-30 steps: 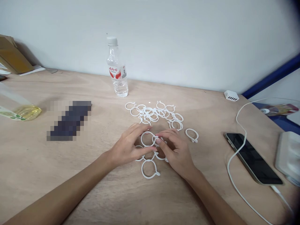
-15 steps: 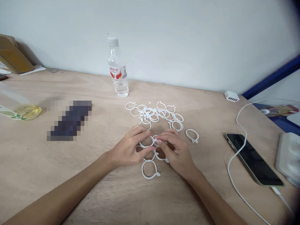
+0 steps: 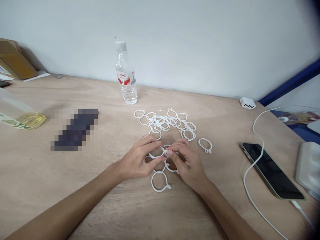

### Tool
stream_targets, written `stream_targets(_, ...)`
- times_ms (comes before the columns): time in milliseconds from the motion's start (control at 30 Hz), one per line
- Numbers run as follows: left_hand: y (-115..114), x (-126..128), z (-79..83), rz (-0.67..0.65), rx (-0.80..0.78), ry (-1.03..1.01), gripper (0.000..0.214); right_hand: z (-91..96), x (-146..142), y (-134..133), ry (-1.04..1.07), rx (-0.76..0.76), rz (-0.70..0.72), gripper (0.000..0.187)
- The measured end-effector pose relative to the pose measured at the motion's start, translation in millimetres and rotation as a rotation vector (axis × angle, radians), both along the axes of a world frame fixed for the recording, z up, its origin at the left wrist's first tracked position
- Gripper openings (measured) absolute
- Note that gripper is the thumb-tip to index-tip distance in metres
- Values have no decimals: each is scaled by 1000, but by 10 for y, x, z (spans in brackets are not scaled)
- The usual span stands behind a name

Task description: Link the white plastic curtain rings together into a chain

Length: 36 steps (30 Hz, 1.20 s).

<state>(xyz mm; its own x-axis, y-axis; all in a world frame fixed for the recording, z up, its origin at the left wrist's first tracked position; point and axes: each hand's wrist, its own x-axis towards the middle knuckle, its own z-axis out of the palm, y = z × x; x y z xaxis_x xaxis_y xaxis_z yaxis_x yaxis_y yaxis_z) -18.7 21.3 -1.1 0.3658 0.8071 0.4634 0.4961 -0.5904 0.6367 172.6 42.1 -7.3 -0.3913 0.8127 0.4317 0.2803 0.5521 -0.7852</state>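
My left hand (image 3: pixel 136 160) and my right hand (image 3: pixel 186 163) meet at the middle of the wooden table (image 3: pixel 112 200). Both pinch one white plastic ring (image 3: pixel 157 154) between thumb and fingers, the left on its left side, the right at its clasp end. Under and between the hands lie a few more linked white rings, the nearest ring (image 3: pixel 160 181) just in front of them. A heap of several white rings (image 3: pixel 166 122) lies behind the hands. A single ring (image 3: pixel 205 145) lies to the right of it.
A water bottle (image 3: pixel 126 78) stands behind the heap. A phone (image 3: pixel 271 170) with a white cable (image 3: pixel 250 166) lies at right, a white box (image 3: pixel 308 166) beyond it. A yellow-liquid bottle (image 3: pixel 22 118) and a blurred dark object (image 3: pixel 75 130) lie at left. A white adapter (image 3: pixel 247 102) sits near the wall.
The held ring has been squeezed flatter between my fingers and my left fingers have curled closer round it. The hands stay in the same place.
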Motion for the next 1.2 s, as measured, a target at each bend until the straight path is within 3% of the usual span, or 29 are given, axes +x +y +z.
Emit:
stream_targets(167, 3, -13, 15, 96, 82, 42, 33, 13, -14, 0, 13, 5, -5, 12)
stream_targets(400, 68, -5, -5, 396, -102, 210, 34, 67, -2, -21, 12, 35, 15, 15)
stream_targets(633, 110, -3, -69, 379, -95, 199, 21, 38, -28, -29, -32, 98, 39, 21)
stream_targets(800, 118, -36, -110, 359, -81, 185, 26, 31, -25, -27, -31, 87, -39, 21)
stream_targets(967, 119, -37, -107, 377, -107, 166, 16, 36, -22, -2, -21, 37, -116, 17)
stream_targets(1100, 98, -35, -75, 281, -88, 79, 10, 19, -12, 25, -17, -38, -223, 10)
stream_targets(1200, 69, -36, -54, 153, -27, 21, 13, -2, 2, 43, 8, -138, -265, 19)
